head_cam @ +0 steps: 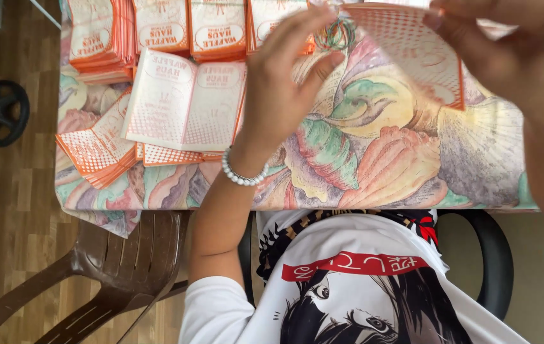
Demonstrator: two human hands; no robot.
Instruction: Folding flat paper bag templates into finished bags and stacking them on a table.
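Our right hand [508, 51] pinches the paper bag [412, 51]; the left hand [285, 83] seemingly hooks rubber bands [337, 33]; keep them stretched.

Table under a floral cloth [374, 159] bears stacked orange-and-white paper bags [157, 38].

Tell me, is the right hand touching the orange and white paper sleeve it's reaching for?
Touching. The head view shows the right hand pinching the top edge of the paper sleeve, lifted above the tablecloth.

Lying stacked along table's far edge: orange-white paper bags [160, 25]; more fanning at left [97, 150], one opened flat [183, 102], another being held top right [412, 48].
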